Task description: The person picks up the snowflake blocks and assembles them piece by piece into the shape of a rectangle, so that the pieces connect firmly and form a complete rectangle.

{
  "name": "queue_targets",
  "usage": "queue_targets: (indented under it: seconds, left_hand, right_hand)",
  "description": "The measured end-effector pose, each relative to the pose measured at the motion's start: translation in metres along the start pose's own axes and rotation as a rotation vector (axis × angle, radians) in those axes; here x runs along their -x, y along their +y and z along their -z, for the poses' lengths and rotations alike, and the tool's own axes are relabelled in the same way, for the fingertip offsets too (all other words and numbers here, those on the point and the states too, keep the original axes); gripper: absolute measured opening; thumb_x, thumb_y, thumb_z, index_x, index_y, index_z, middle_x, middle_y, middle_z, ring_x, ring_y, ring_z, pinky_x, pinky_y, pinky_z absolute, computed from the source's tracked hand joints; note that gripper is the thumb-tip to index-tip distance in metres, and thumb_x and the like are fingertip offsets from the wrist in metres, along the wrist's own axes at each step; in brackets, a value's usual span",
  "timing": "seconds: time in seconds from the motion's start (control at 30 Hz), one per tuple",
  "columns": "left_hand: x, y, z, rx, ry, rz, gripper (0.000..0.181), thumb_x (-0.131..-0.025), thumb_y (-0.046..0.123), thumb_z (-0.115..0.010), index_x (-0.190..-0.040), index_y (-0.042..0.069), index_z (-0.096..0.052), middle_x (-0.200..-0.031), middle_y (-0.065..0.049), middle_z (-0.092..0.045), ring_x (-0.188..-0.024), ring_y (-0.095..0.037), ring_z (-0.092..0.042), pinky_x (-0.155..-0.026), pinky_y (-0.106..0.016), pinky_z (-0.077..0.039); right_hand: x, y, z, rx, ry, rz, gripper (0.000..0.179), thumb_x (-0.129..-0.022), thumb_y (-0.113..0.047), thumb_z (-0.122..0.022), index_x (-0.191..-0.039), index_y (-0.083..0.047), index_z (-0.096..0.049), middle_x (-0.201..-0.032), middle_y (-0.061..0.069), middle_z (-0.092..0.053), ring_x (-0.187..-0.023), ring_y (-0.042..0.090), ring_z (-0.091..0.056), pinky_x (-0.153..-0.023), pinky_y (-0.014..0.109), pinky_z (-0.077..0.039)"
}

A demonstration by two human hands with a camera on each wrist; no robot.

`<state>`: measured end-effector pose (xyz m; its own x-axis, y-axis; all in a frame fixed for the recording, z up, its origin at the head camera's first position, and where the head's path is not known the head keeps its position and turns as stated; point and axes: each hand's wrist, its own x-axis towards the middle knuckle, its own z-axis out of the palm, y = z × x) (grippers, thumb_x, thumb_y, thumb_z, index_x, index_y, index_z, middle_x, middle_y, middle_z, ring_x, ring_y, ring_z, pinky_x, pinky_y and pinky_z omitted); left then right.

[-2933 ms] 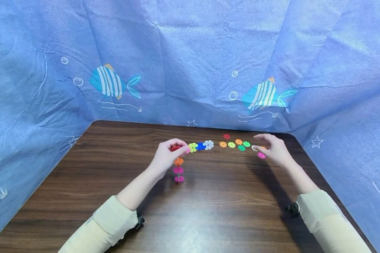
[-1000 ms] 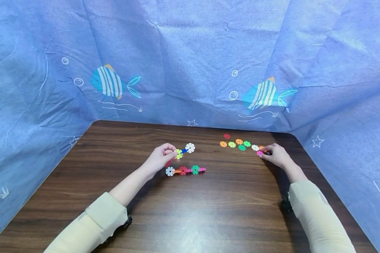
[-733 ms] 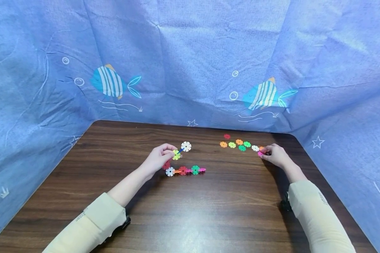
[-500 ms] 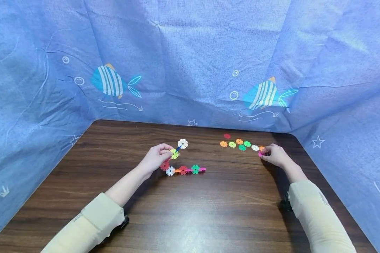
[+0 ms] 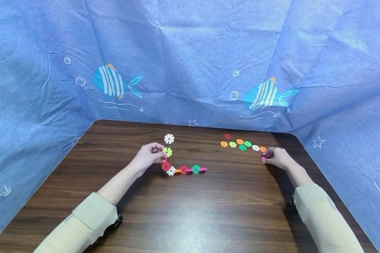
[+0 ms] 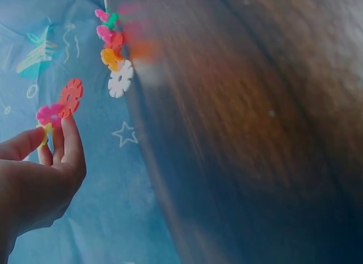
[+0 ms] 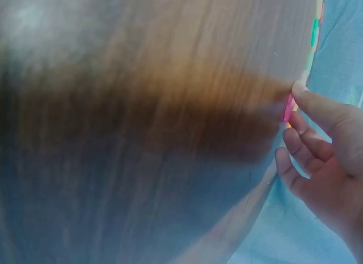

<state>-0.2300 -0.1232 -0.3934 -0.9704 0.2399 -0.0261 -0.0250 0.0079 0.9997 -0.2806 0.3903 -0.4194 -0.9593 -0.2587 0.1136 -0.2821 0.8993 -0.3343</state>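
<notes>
My left hand (image 5: 150, 157) pinches the yellow interlocking flower disc (image 5: 168, 152) of a short chain. From it a blue disc and a white disc (image 5: 169, 138) extend towards the back, a pink disc (image 6: 49, 114) and a red disc (image 5: 166, 166) towards the front. A second chain, from a white disc (image 6: 121, 79) through orange, red and pink to a green disc (image 5: 196, 169) and a pink end, lies on the table; the left wrist view shows a gap between the chains. My right hand (image 5: 278, 158) pinches a loose pink disc (image 7: 288, 108) between thumb and finger.
Loose discs lie at the back right of the brown wooden table (image 5: 190, 211): a red disc (image 5: 227, 136), a white disc (image 5: 255, 148), an orange disc (image 5: 263, 149) beside my right hand, and several orange, yellow and green ones. A blue fish-print cloth (image 5: 190, 63) hangs behind.
My left hand has moved left, swinging its chain to point backwards. The second chain now lies sideways. My right hand has come down, gripped the pink disc and drawn it slightly nearer.
</notes>
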Motion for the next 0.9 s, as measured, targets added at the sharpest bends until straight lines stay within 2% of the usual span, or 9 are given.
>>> queue_targets:
  seconds: [0.13,0.23,0.37,0.43,0.53,0.67,0.77,0.9]
  left_hand:
    - [0.001,0.001,0.0,0.006,0.004,0.01,0.015,-0.088,-0.006,-0.057,-0.102,-0.009,-0.053,-0.078,-0.002,-0.063,-0.072,-0.011,-0.064,-0.068,-0.026,-0.056]
    - [0.001,0.002,-0.002,-0.011,0.007,0.019,0.021,-0.087,-0.007,-0.058,-0.106,-0.012,-0.051,-0.079,-0.002,-0.061,-0.072,-0.01,-0.063,-0.069,-0.027,-0.056]
    - [0.001,0.003,-0.004,-0.013,0.022,0.022,0.025,-0.087,-0.009,-0.057,-0.11,-0.013,-0.048,-0.083,-0.005,-0.059,-0.071,-0.01,-0.063,-0.07,-0.029,-0.056]
    - [0.001,0.003,-0.006,-0.011,0.033,0.025,0.028,-0.087,-0.01,-0.056,-0.113,-0.012,-0.046,-0.084,-0.006,-0.059,-0.071,-0.011,-0.063,-0.069,-0.029,-0.056]
    - [0.0,0.002,-0.006,-0.016,0.038,0.026,0.04,-0.087,-0.01,-0.056,-0.124,-0.008,-0.041,-0.086,-0.006,-0.059,-0.072,-0.011,-0.062,-0.069,-0.03,-0.056]
    - [0.0,0.001,-0.007,-0.021,0.039,0.024,0.058,-0.088,-0.009,-0.056,-0.139,0.004,-0.034,-0.084,-0.005,-0.058,-0.073,-0.012,-0.063,-0.07,-0.033,-0.057]
    - [0.002,0.002,-0.009,-0.032,0.028,0.015,0.064,-0.088,-0.008,-0.057,-0.143,0.01,-0.032,-0.084,-0.006,-0.058,-0.073,-0.013,-0.063,-0.072,-0.036,-0.056]
    - [0.004,0.003,-0.012,-0.055,0.005,-0.022,0.066,-0.087,-0.008,-0.058,-0.144,0.012,-0.031,-0.085,-0.009,-0.059,-0.073,-0.013,-0.064,-0.072,-0.038,-0.056]
  right_hand:
    - [0.002,-0.002,0.001,-0.028,-0.016,-0.015,0.016,-0.072,-0.012,-0.078,-0.079,-0.003,-0.067,-0.07,0.0,-0.064,-0.064,0.007,-0.053,-0.063,0.029,-0.043]
    - [0.004,-0.007,0.002,-0.082,-0.032,-0.047,0.015,-0.073,-0.009,-0.077,-0.076,-0.003,-0.064,-0.068,-0.001,-0.063,-0.059,0.007,-0.053,-0.055,0.026,-0.046]
    - [0.005,-0.015,0.002,-0.174,-0.056,-0.068,0.015,-0.075,-0.002,-0.074,-0.076,-0.002,-0.059,-0.068,0.002,-0.061,-0.053,0.013,-0.058,-0.046,0.026,-0.05]
    - [0.005,-0.02,0.002,-0.198,-0.053,-0.062,0.015,-0.076,-0.001,-0.073,-0.077,-0.002,-0.059,-0.068,0.003,-0.061,-0.054,0.015,-0.06,-0.046,0.027,-0.051]
    - [0.004,-0.03,0.003,-0.199,-0.02,-0.053,0.014,-0.077,-0.002,-0.073,-0.079,-0.003,-0.059,-0.069,0.003,-0.061,-0.055,0.015,-0.059,-0.046,0.028,-0.051]
    - [0.002,-0.047,0.007,-0.184,0.04,-0.013,0.015,-0.077,-0.005,-0.075,-0.08,-0.005,-0.061,-0.069,0.003,-0.062,-0.053,0.01,-0.054,-0.044,0.026,-0.048]
    - [0.0,-0.061,0.008,-0.16,0.107,0.044,0.015,-0.075,-0.006,-0.077,-0.079,-0.007,-0.062,-0.068,0.002,-0.064,-0.055,0.005,-0.052,-0.049,0.023,-0.045]
    - [-0.004,-0.08,0.009,-0.144,0.211,0.127,0.016,-0.072,-0.006,-0.08,-0.078,-0.008,-0.065,-0.068,0.0,-0.064,-0.059,0.0,-0.052,-0.056,0.018,-0.042]
